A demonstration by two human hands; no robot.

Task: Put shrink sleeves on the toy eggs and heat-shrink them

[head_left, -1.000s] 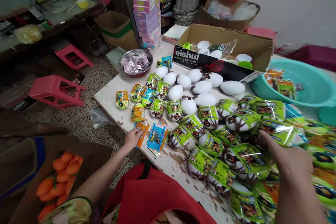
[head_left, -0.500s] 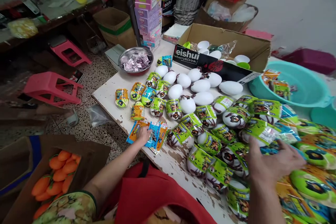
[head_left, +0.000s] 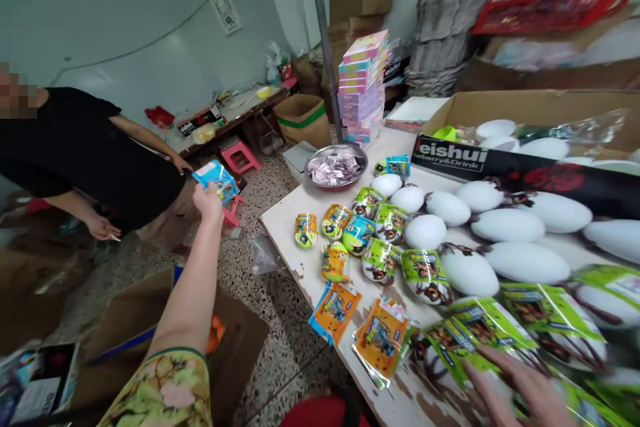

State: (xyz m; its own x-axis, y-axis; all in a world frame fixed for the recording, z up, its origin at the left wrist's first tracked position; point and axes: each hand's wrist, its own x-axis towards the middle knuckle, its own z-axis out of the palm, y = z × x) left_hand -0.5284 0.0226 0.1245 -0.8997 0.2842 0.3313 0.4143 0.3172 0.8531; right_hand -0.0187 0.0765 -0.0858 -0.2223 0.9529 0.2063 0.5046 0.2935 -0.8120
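Note:
My left hand (head_left: pixel 207 203) is stretched out over the floor at the left, closed on a blue printed plastic wrapper (head_left: pixel 216 177). My right hand (head_left: pixel 527 390), partly cut off at the lower right, has its fingers spread over a green-wrapped egg (head_left: pixel 450 347); whether it touches is unclear. An orange wrapper (head_left: pixel 336 310) and a stack of orange wrappers (head_left: pixel 383 337) lie at the table's near edge. Several plain white eggs (head_left: pixel 425 232) and smaller wrapped eggs (head_left: pixel 306 230) stand behind them.
A person in a black top (head_left: pixel 95 147) stands at the left. On the table (head_left: pixel 285 210) are a metal bowl (head_left: pixel 364 170) of small sachets, stacked pink and purple boxes (head_left: pixel 357 97) and an open carton (head_left: pixel 530 170). A pink stool (head_left: pixel 240 157) stands on the floor.
My left hand has lifted from the wrappers on the table and reached left with a blue one. The view has swung left, bringing in the other person. My right hand sits lower.

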